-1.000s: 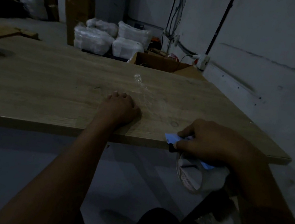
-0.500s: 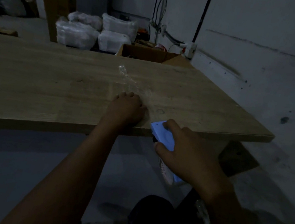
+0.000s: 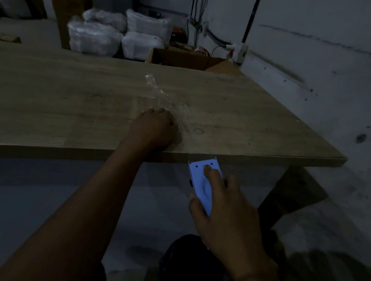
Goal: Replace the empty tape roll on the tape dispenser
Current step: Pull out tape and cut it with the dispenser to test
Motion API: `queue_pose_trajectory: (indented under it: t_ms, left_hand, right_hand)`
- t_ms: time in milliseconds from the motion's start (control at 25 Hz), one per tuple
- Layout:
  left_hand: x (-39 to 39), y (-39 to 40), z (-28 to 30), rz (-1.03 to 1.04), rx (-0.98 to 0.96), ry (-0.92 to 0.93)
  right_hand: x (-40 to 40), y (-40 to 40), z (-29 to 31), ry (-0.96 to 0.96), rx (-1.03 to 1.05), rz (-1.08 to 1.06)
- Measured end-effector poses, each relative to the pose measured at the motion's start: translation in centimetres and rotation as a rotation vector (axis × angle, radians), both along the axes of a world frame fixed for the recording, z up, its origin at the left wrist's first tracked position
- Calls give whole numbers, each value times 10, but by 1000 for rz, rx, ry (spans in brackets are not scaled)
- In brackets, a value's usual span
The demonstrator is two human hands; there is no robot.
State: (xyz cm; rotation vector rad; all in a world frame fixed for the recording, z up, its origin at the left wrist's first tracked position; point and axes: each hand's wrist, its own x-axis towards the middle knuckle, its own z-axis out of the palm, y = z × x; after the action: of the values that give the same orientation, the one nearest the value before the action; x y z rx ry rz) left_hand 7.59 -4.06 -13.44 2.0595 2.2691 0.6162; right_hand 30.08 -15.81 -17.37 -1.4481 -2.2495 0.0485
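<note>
My right hand [image 3: 223, 217] grips the pale blue tape dispenser [image 3: 202, 181] just below the near edge of the wooden table [image 3: 66, 99]. The dispenser's toothed front end points up at the table edge. The tape roll is hidden under my hand. My left hand [image 3: 155, 127] lies curled, knuckles up, on the tabletop near the edge, pressing on a strip of clear tape [image 3: 159, 96] that runs away across the wood with a crumpled far end. The room is dim.
White plastic sacks [image 3: 114, 32] and an open cardboard box [image 3: 186, 59] stand on the floor beyond the table. A grey wall [image 3: 333, 65] with cables and a socket box runs along the right. A table leg [image 3: 291, 195] stands at the right.
My right hand has drawn the dispenser down below the table edge, and its front plate now faces up. My left hand has stayed on the tape. The camera has turned slightly.
</note>
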Motion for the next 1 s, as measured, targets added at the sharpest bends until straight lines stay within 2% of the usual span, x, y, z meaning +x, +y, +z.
queue_pose_trajectory:
  t_ms: [600, 1000]
  left_hand:
    - [1, -2, 2, -23, 33, -16]
    - [0, 1, 0, -16, 67, 2]
  right_hand:
    - [-1, -5, -38, 115, 55, -48]
    - [7, -7, -56, 81, -7, -44]
